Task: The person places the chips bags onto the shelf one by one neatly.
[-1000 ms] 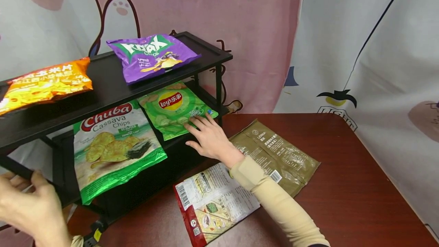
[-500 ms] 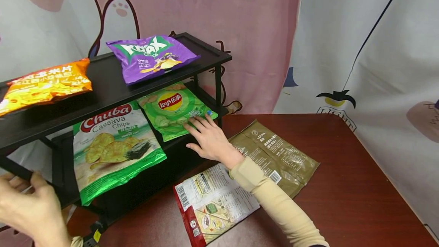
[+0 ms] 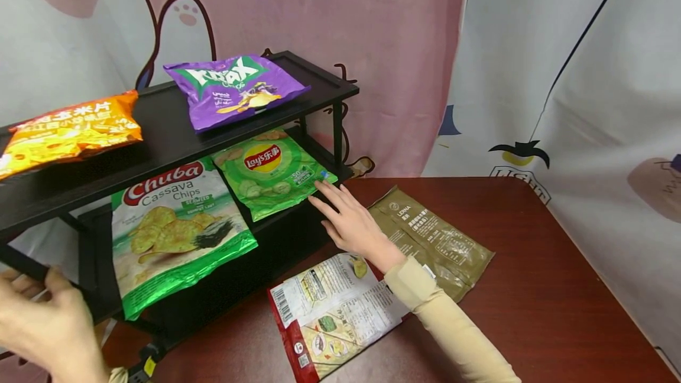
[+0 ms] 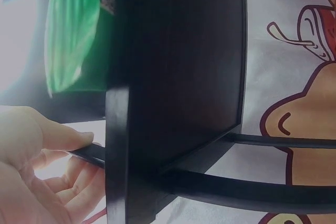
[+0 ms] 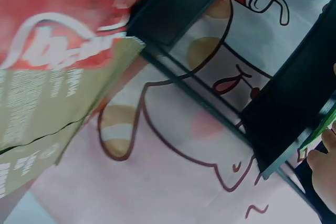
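Observation:
My left hand (image 3: 50, 324) holds a black bar (image 4: 90, 155) at the near end of the black two-tier shelf (image 3: 159, 135), thumb on one side and fingers on the other. My right hand (image 3: 353, 223) has its fingers extended, fingertips right at the lower right corner of a green Lay's chip bag (image 3: 266, 170). That bag lies on the lower tier, beside a larger white-and-green Chuba cassava chips bag (image 3: 178, 235) whose bottom hangs past the shelf's front edge. Only part of the right hand shows at the right wrist view's edge.
On the top tier lie an orange chip bag (image 3: 80, 132) and a purple Krax bag (image 3: 234, 90). The brown table (image 3: 553, 300) bears an olive Lerna bag (image 3: 441, 247) and a white-and-red bag (image 3: 335, 312), back side up. Printed curtains (image 3: 393, 64) hang behind.
My right hand has drawn back to the right and slightly down, off the front of the Lay's bag to its corner. The left hand stays on the shelf's bar.

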A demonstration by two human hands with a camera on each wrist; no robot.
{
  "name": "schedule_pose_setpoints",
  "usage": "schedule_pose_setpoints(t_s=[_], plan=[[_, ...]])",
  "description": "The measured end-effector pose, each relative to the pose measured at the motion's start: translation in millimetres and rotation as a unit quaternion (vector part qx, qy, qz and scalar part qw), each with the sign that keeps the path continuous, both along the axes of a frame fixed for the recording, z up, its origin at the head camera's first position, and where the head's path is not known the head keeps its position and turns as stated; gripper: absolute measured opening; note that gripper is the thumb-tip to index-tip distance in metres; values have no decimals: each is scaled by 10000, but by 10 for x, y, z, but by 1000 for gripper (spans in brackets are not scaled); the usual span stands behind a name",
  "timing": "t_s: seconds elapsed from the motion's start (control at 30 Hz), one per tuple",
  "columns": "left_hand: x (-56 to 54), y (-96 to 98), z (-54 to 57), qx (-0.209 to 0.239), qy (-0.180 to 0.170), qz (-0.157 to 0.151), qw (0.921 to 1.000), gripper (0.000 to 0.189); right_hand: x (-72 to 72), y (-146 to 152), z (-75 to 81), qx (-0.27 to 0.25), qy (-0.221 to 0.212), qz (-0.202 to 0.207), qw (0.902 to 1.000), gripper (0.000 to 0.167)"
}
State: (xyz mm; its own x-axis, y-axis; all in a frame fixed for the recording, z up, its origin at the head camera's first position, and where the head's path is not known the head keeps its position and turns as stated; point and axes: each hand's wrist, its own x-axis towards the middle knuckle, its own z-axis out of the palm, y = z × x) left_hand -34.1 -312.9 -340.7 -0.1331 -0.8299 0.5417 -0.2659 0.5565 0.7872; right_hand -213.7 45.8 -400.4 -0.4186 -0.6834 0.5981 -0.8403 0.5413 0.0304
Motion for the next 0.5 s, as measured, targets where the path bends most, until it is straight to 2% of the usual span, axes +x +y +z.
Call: schedule_pose_setpoints(t_s=[0.23, 0.37, 0.5], plan=[[9, 20, 0, -75, 13, 4, 10000, 33, 134, 228, -179, 268, -172, 57, 9995, 50], [8, 43, 7, -101, -42, 38, 9999, 33, 279, 342, -347, 743, -314, 339, 9962, 48], [4, 39, 21, -61, -29, 51, 10000, 32, 459, 438, -486, 1280, -523, 624, 9884, 46]])
